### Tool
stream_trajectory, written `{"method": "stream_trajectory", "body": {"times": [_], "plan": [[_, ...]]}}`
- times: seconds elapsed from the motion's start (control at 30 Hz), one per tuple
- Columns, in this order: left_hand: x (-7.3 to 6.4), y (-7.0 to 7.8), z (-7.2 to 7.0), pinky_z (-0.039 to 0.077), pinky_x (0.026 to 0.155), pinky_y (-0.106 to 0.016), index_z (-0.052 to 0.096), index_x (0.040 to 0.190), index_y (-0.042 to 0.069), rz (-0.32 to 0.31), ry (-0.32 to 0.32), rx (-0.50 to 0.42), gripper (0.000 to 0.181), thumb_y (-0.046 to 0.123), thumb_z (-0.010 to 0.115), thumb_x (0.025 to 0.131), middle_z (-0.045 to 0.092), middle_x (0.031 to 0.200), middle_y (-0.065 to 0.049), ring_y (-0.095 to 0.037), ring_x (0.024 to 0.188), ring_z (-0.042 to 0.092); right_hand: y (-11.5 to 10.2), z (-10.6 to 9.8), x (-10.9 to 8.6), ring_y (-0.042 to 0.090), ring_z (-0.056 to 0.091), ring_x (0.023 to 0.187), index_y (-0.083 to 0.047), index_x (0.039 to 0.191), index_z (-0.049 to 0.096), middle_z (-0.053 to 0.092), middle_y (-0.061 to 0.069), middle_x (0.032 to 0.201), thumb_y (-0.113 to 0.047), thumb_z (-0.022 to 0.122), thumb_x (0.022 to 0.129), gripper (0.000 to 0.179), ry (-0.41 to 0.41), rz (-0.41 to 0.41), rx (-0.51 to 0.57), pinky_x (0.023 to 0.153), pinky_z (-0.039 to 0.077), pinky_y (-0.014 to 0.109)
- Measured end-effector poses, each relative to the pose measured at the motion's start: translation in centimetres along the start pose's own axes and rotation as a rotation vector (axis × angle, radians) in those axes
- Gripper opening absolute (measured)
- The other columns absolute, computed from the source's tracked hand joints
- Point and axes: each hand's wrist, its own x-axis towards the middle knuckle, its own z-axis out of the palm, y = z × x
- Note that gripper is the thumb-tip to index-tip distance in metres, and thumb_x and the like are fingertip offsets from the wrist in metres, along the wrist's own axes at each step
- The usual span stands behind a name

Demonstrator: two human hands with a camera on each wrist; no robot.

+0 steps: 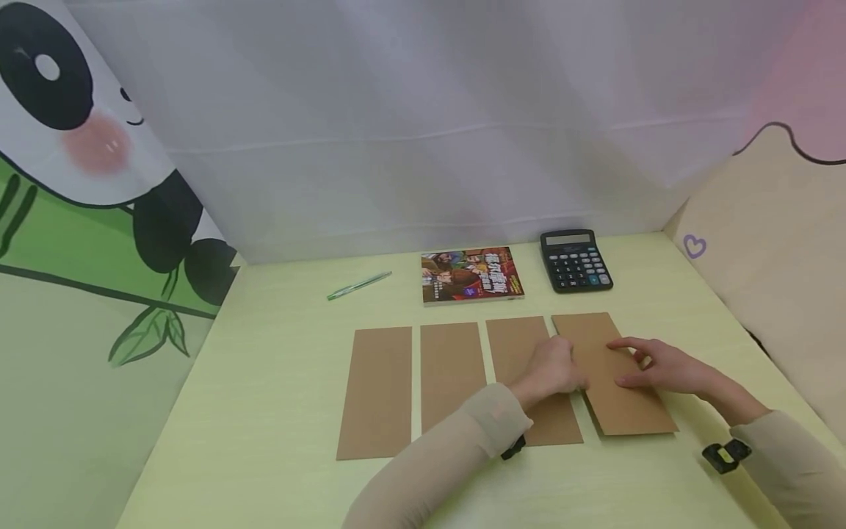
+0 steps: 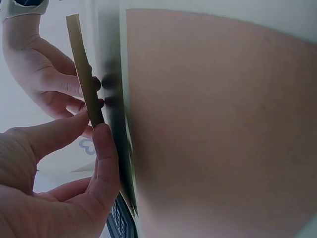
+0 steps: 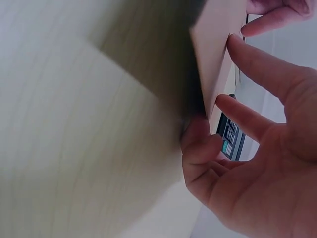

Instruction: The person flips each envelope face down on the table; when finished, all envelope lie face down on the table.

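A rectangular brown cardboard piece [image 1: 628, 408] is lifted slightly off the table at the right end of a row. My left hand [image 1: 551, 366] pinches its left edge between thumb and finger; the left wrist view shows the cardboard [image 2: 80, 52] edge-on between them. On the right side, my right hand [image 1: 664, 366] has two fingertips on top, and in the right wrist view its other fingers [image 3: 200, 144] curl under the edge. Three similar pieces lie flat to the left: the leftmost [image 1: 374, 393], the middle one [image 1: 452, 367] and the nearest [image 1: 518, 342], partly hidden by my left arm.
Behind the row lie a green pen [image 1: 359, 286], a book with a colourful cover [image 1: 472, 276] and a black calculator [image 1: 576, 261]. A white curtain [image 1: 423, 162] hangs at the back of the pale yellow table [image 1: 264, 411]. A painted panel rises on each side.
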Motion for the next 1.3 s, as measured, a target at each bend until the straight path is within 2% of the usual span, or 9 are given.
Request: {"method": "stream_trajectory", "body": {"times": [0.53,0.77,0.9,1.03,1.13,1.3], "plan": [[0.3,-0.2,0.7,0.039,0.051,-0.024,0.061,0.083,0.009,0.04,-0.042,0.127,0.034,0.025,0.087,0.068,0.052,0.07,0.003,-0.012,0.06,0.048,-0.4,0.5,0.3,0.02,0.045,0.072,0.005,0.13,0.05,0.046,0.006,0.08,-0.024,0.077,0.08,0.063,0.03,-0.005,-0.073,0.058,0.038,0.03],[0.4,0.1,0.7,0.039,0.051,-0.024,0.061,0.076,0.009,0.034,-0.065,0.164,0.033,0.028,0.087,0.068,0.053,0.068,0.002,-0.013,0.059,0.048,-0.5,0.6,0.3,0.019,0.043,0.068,0.005,0.129,0.051,0.043,0.003,0.071,-0.024,0.078,0.079,0.064,0.035,0.004,-0.076,0.055,0.034,0.028],[0.5,0.2,0.6,0.039,0.051,-0.024,0.061,0.075,0.009,0.02,-0.073,0.161,0.033,0.028,0.087,0.067,0.053,0.068,0.002,-0.013,0.06,0.048,-0.4,0.6,0.5,0.018,0.043,0.067,0.005,0.129,0.051,0.044,0.003,0.072,-0.024,0.078,0.079,0.063,0.036,0.004,-0.096,0.055,0.033,0.028],[0.4,0.4,0.4,0.038,0.051,-0.024,0.062,0.067,0.01,0.012,-0.096,0.162,0.031,0.027,0.087,0.067,0.055,0.066,0.001,-0.013,0.059,0.049,-0.1,0.6,0.5,0.018,0.043,0.066,0.004,0.129,0.051,0.045,0.003,0.071,-0.026,0.078,0.079,0.064,0.036,0.01,-0.105,0.055,0.033,0.029],[0.4,0.7,0.4,0.038,0.05,-0.023,0.061,0.062,0.012,-0.015,-0.127,0.161,0.03,0.027,0.086,0.067,0.057,0.059,0.001,-0.013,0.056,0.051,0.1,0.7,0.6,0.018,0.043,0.065,0.003,0.13,0.051,0.043,0.002,0.069,-0.027,0.078,0.079,0.065,0.04,0.019,-0.111,0.054,0.034,0.028],[0.5,0.8,0.5,0.038,0.047,-0.023,0.061,0.065,0.01,-0.041,-0.151,0.124,0.029,0.026,0.085,0.068,0.055,0.05,0.001,-0.013,0.05,0.053,0.0,0.9,0.5,0.016,0.042,0.06,0.002,0.129,0.052,0.041,0.001,0.064,-0.026,0.079,0.078,0.065,0.056,0.003,-0.126,0.052,0.033,0.027]]}}
